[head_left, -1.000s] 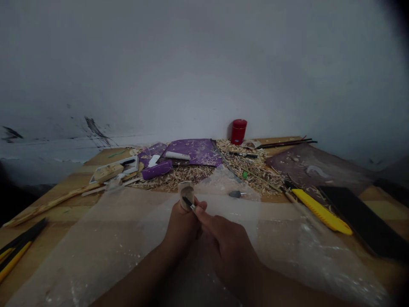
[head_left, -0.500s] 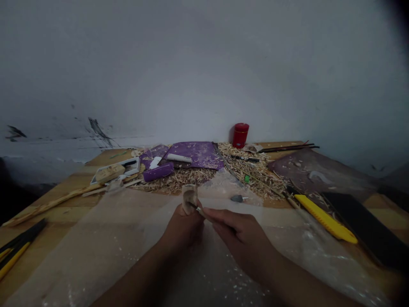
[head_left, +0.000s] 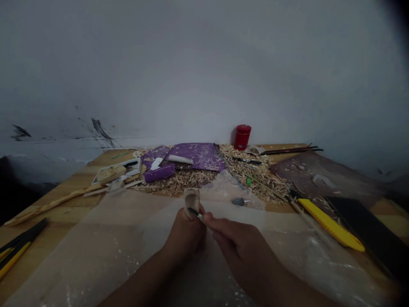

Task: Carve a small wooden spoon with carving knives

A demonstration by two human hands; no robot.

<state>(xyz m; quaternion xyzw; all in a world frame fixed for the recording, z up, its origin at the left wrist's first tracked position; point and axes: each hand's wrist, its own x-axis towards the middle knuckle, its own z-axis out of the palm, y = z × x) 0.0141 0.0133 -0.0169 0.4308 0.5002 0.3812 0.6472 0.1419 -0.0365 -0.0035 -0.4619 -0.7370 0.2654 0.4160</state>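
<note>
My left hand (head_left: 187,232) is closed around a pale carved wooden piece (head_left: 191,197) with a hollow in its upper end, held upright above the plastic sheet. My right hand (head_left: 236,238) pinches the handle of a thin carving tool (head_left: 198,215). Its dark tip reaches the lower part of the hollow, close to the left thumb. Both hands are near each other at the middle of the table. The lower end of the wooden piece is hidden in the left hand, and most of the tool's handle is covered by the right fingers.
Wood shavings (head_left: 179,183) lie around a purple pouch (head_left: 201,155) and a red canister (head_left: 243,137). A yellow utility knife (head_left: 332,224) and a black slab (head_left: 358,226) lie right. Yellow-and-black cutters (head_left: 22,243) and a white tray (head_left: 138,166) are left. Clear plastic (head_left: 105,238) covers the front.
The camera view has shifted slightly. The wooden piece shows its hollow a little more, and the tool's tip sits slightly differently against it. Both grips stay the same.
</note>
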